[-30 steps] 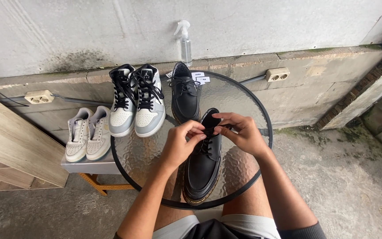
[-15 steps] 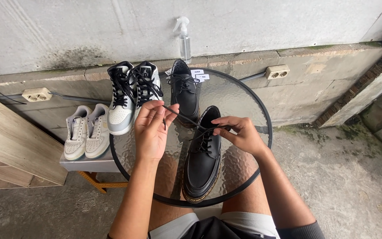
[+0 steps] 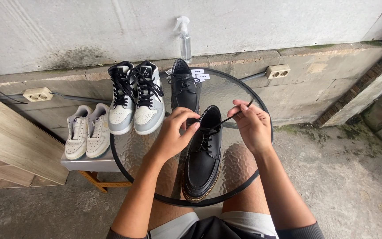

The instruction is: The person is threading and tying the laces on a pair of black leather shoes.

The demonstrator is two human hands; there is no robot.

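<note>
Your right hand (image 3: 254,126) pinches the black lace (image 3: 231,116) taut. Your left hand (image 3: 175,132) pinches the lace at the black shoe (image 3: 204,155). Pull evenly, steadying it on the table (image 3: 244,95).

Shoe count on and around the table

Sitting here: two black leather shoes (image 3: 202,155), two grey-and-white high-tops (image 3: 133,99), two pale low sneakers (image 3: 85,131), one spray bottle (image 3: 184,37), two wall sockets (image 3: 277,71), one round glass table (image 3: 237,95).

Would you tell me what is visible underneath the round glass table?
Through the round glass table, blurred by its texture, the person's bare legs show. The concrete floor lies around it. The near black shoe covers what lies directly beneath it; table legs cannot be seen.
</note>
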